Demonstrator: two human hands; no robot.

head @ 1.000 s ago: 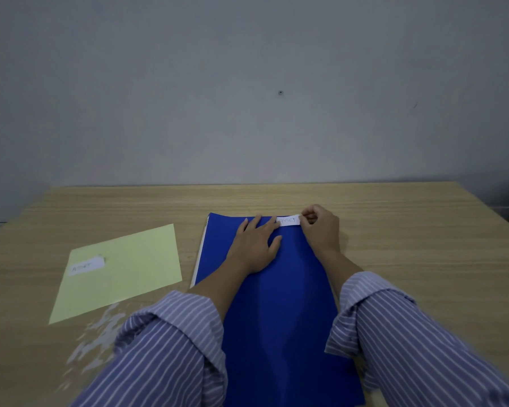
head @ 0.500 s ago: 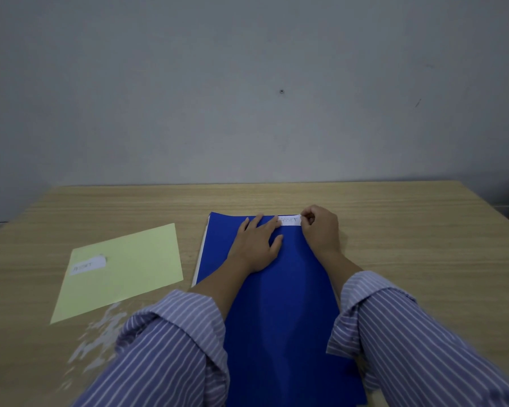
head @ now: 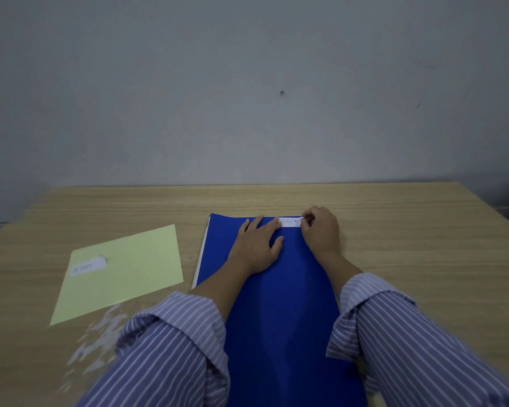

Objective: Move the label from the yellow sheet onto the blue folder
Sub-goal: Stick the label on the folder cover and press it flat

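Note:
A blue folder (head: 279,304) lies lengthwise in the middle of the wooden table. A white label (head: 290,222) with handwriting lies on its far right corner. My right hand (head: 321,230) pinches the label's right end between curled fingers. My left hand (head: 257,243) rests flat on the folder, fingers spread, with its fingertips at the label's left end. To the left lies the yellow sheet (head: 124,271), and a second white label (head: 88,266) sits near its left edge.
The wooden table (head: 409,259) ends at a grey wall behind. A patch of pale scuffed marks (head: 100,339) shows on the table just in front of the yellow sheet. Striped sleeves cover both forearms.
Both hands stay almost still on the folder's far end. The label lies slightly flatter on the folder than a second ago.

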